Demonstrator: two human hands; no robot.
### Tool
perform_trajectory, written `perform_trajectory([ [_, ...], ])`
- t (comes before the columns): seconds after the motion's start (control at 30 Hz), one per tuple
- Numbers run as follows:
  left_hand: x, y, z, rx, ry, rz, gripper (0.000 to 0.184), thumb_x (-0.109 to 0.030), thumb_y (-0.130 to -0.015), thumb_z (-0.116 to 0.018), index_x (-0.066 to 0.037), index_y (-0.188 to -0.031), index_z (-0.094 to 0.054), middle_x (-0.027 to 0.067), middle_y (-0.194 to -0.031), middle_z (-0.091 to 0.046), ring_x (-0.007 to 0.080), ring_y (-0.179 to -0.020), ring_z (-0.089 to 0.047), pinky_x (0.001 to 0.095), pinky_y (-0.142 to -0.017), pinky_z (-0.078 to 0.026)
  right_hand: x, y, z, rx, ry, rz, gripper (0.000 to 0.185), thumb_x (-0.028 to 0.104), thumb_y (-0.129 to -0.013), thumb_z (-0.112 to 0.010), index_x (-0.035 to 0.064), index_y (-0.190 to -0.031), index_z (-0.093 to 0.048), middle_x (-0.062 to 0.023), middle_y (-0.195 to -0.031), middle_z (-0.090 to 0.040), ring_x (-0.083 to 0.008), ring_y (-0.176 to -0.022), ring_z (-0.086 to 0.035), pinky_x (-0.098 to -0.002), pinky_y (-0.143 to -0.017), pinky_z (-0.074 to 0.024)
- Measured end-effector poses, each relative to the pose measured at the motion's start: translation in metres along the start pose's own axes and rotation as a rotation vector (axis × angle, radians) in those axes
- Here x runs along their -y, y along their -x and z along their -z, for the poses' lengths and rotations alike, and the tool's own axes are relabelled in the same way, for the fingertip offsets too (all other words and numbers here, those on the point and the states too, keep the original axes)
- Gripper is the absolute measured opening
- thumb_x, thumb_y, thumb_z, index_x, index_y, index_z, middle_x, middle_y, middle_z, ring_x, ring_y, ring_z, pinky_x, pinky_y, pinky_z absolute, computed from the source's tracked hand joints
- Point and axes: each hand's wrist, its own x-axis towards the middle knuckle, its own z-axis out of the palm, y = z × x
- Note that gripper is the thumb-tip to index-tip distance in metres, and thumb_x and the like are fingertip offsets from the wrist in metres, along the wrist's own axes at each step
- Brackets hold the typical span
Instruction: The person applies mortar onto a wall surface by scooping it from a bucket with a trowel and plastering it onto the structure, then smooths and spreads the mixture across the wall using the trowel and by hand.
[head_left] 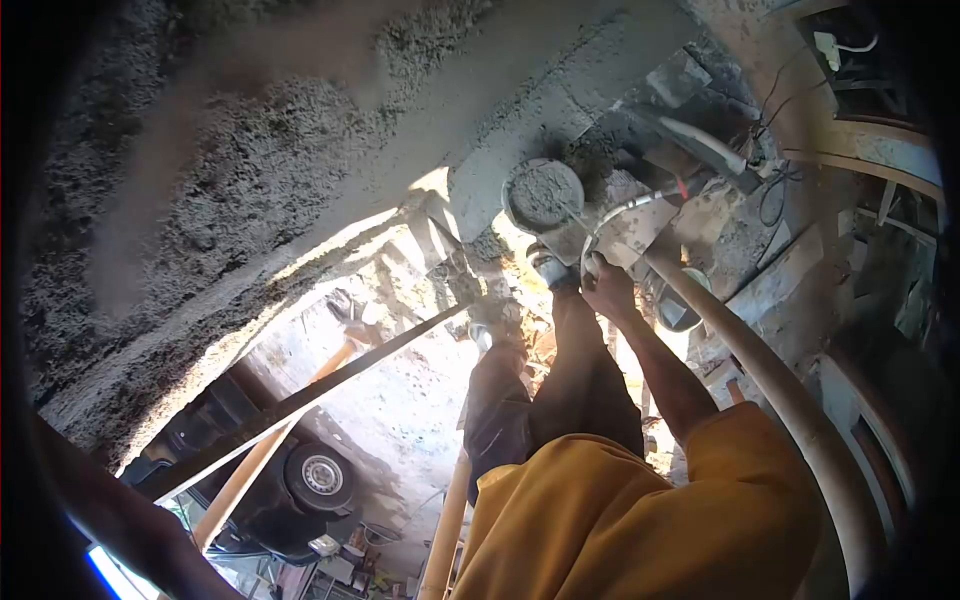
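The right hand (607,287) had its grip round a curved tube (627,206) near the mortar bucket (508,207), best kept upright, I judged; the left hand's I couldn't tell.

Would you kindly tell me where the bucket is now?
In the head view, the bucket is at upper centre, just beyond a shoe and up-left of the right hand.

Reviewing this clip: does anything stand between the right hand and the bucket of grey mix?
Yes, in this view a pale curved piece crosses the gap between the right hand and the bucket. Whether the fingers grip it is unclear.
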Motion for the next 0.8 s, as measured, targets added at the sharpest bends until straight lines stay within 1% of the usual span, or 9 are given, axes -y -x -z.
perform_trajectory([
  [0.2, -0.133, 0.242, 0.064, 0.336, 0.553, 0.772, 0.034, -0.029, -0.108, -0.057, -0.007, -0.130, -0.071, 0.0115, -0.135, -0.068, 0.0234, -0.123, -0.064, 0.0399, -0.103, -0.053, -0.071, -0.070, -0.026, 0.369, 0.490, 0.270, 0.061, 0.026, -0.081, -0.075, 0.0015, -0.135, -0.061, -0.0204, -0.089, -0.074, -0.0393, -0.082, -0.074, -0.0516, -0.072, -0.0588],
  [0.27, -0.210, 0.373, 0.104, 0.773, 0.670, 1.136, 0.029, -0.022, -0.110, -0.058, -0.003, -0.125, -0.076, 0.0120, -0.130, -0.073, 0.0227, -0.118, -0.071, 0.0375, -0.100, -0.058, -0.054, -0.085, -0.022, 0.297, 0.518, 0.454, 0.053, 0.024, -0.079, -0.078, -0.0002, -0.124, -0.064, -0.0189, -0.083, -0.074, -0.0389, -0.078, -0.075, -0.0503, -0.069, -0.0595],
  [0.3, -0.249, 0.454, 0.134, 1.023, 0.858, 0.963, 0.028, -0.008, -0.105, -0.060, -0.001, -0.128, -0.074, 0.0115, -0.114, -0.078, 0.0295, -0.109, -0.073, 0.0366, -0.092, -0.057, -0.054, -0.100, -0.029, 0.245, 0.533, 0.572, 0.053, 0.024, -0.079, -0.078, -0.0005, -0.123, -0.063, -0.0180, -0.082, -0.074, -0.0384, -0.077, -0.075, -0.0496, -0.068, -0.0597],
  [0.33, -0.288, 0.546, 0.191, 1.423, 0.788, 1.238, 0.033, -0.021, -0.107, -0.066, 0.001, -0.131, -0.073, 0.0190, -0.129, -0.076, 0.0248, -0.111, -0.074, 0.0354, -0.095, -0.056, -0.057, -0.116, -0.034, 0.200, 0.538, 0.695, 0.053, 0.023, -0.079, -0.079, -0.0008, -0.123, -0.063, -0.0172, -0.081, -0.073, -0.0378, -0.076, -0.075, -0.0489, -0.068, -0.0598],
  [0.4, -0.380, 0.637, 0.309, 1.583, 0.574, 1.505, 0.035, -0.025, -0.105, -0.068, -0.002, -0.132, -0.073, 0.0224, -0.129, -0.075, 0.0330, -0.113, -0.074, 0.0423, -0.096, -0.056, -0.065, -0.161, -0.033, 0.140, 0.498, 1.128, 0.056, 0.023, -0.079, -0.078, -0.0014, -0.127, -0.061, -0.0183, -0.083, -0.073, -0.0359, -0.075, -0.074, -0.0486, -0.064, -0.0594],
  [0.47, -0.431, 0.670, 0.423, 2.058, 0.472, 1.660, 0.078, -0.047, -0.094, -0.078, 0.002, -0.151, -0.055, 0.0297, -0.141, -0.066, 0.0439, -0.131, -0.064, 0.0500, -0.109, -0.051, -0.127, -0.218, -0.048, 0.606, 0.881, 0.402, 0.054, 0.026, -0.095, -0.067, 0.0069, -0.144, -0.058, -0.0226, -0.107, -0.072, -0.0401, -0.090, -0.073, -0.0515, -0.081, -0.0597],
  [0.5, -0.456, 0.708, 0.506, 2.233, 0.456, 1.545, 0.094, -0.057, -0.089, -0.078, 0.007, -0.152, -0.049, 0.0342, -0.144, -0.062, 0.0466, -0.135, -0.061, 0.0510, -0.113, -0.048, -0.132, -0.214, -0.061, 0.569, 0.844, 0.359, 0.054, 0.028, -0.095, -0.066, 0.0073, -0.144, -0.058, -0.0233, -0.107, -0.072, -0.0411, -0.091, -0.073, -0.0527, -0.083, -0.0592],
  [0.7, -0.483, 0.639, 0.506, 2.475, 0.474, 2.162, 0.111, -0.063, -0.082, -0.082, 0.011, -0.155, -0.042, 0.0351, -0.149, -0.057, 0.0471, -0.142, -0.054, 0.0505, -0.119, -0.043, -0.113, -0.209, -0.109, 0.273, 0.758, 0.179, 0.058, 0.034, -0.096, -0.063, 0.0070, -0.147, -0.055, -0.0260, -0.108, -0.075, -0.0436, -0.104, -0.073, -0.0540, -0.093, -0.0580],
  [0.8, -0.507, 0.656, 0.501, 2.691, 0.255, 1.831, 0.118, -0.065, -0.079, -0.083, 0.011, -0.157, -0.036, 0.0354, -0.153, -0.052, 0.0471, -0.143, -0.052, 0.0507, -0.121, -0.041, -0.119, -0.247, -0.153, 0.155, 0.705, 0.170, 0.042, 0.033, -0.095, -0.065, 0.0035, -0.125, -0.068, -0.0253, -0.103, -0.076, -0.0414, -0.105, -0.074, -0.0530, -0.091, -0.0584],
])
